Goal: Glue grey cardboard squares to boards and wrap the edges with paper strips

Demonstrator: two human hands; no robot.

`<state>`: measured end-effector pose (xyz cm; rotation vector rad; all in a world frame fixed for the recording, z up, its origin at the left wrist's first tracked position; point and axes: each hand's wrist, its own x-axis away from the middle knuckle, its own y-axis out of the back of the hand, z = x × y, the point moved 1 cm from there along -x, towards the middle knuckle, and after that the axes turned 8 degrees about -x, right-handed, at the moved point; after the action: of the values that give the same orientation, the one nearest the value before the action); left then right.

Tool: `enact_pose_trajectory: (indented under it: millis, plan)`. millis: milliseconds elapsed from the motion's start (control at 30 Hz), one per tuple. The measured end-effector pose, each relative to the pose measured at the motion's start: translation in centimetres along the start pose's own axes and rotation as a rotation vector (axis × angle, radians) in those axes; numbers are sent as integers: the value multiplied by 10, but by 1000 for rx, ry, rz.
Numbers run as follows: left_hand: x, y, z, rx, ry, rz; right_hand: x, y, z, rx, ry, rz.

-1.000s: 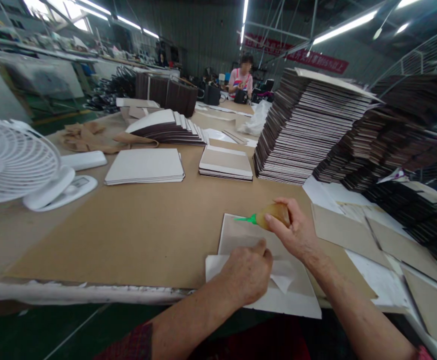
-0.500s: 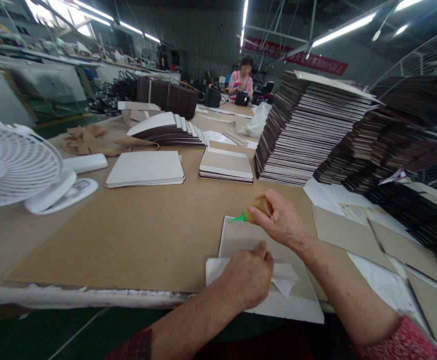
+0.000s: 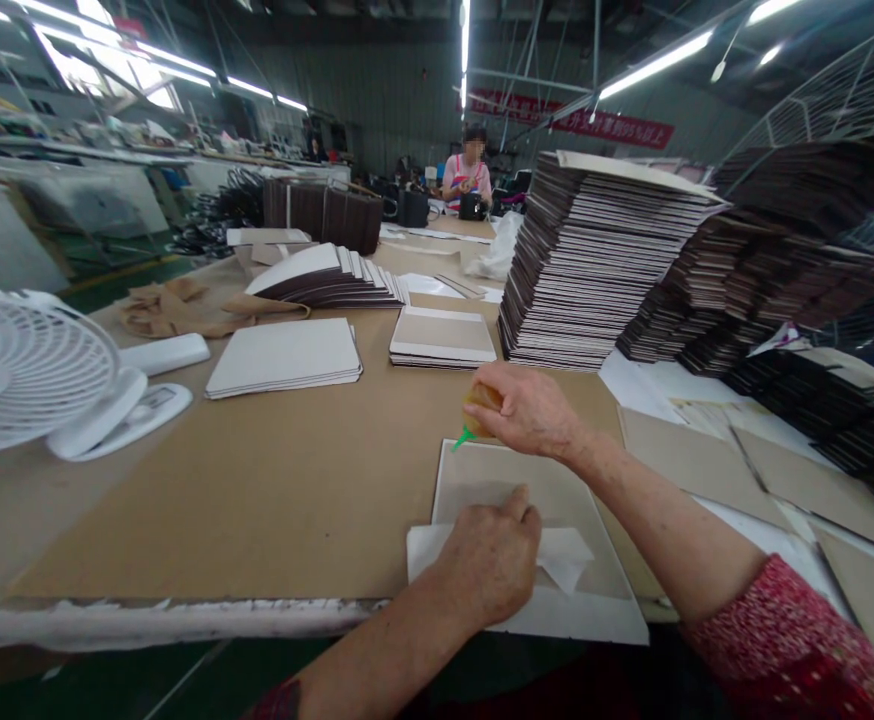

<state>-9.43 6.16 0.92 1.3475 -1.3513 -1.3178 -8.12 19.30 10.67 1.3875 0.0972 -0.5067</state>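
My right hand (image 3: 531, 408) is wrapped around a squeeze bottle (image 3: 484, 410) of yellowish-brown liquid, held upside down. Its green nozzle (image 3: 464, 437) points down at the far left corner of a beige panel (image 3: 482, 480) with pale edges. My left hand (image 3: 491, 560) rests on this panel, fingers curled, the index finger reaching forward. Beneath it a creased white paper piece (image 3: 566, 558) shows on both sides of the hand. The curled fingertips are hidden.
White boards (image 3: 287, 355) and a small stack of beige panels (image 3: 443, 338) lie farther back. A tall stack of dark-edged panels (image 3: 594, 270) stands right. At left is a white fan (image 3: 24, 370). More beige panels (image 3: 692, 455) lie right; a co-worker (image 3: 467, 175) is far back.
My right hand has shifted left with the bottle, and the nozzle has swung from nearly level to pointing down at the panel's corner. My left hand has stayed almost still.
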Motion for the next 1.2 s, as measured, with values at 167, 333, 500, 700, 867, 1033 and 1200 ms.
enact_pose_trajectory:
  millis: [167,333,500,700,867,1033,1200]
  plan:
    - [0,-2,0,-23,-12,-13,-2,1,3,8,51,31]
    - [0,-1,0,-25,-19,-3,-2,3,2,22,64,44]
    - [0,0,-1,-36,-10,8,-2,2,5,32,74,58]
    - [0,-1,-1,-48,2,-13,-2,2,6,47,75,69]
    - [0,-1,-1,-46,2,-21,-1,6,1,62,68,71]
    - [0,-1,-1,-37,3,-27,-1,5,6,70,71,69]
    - [0,-1,-2,-44,9,-18,-1,4,11,74,80,77]
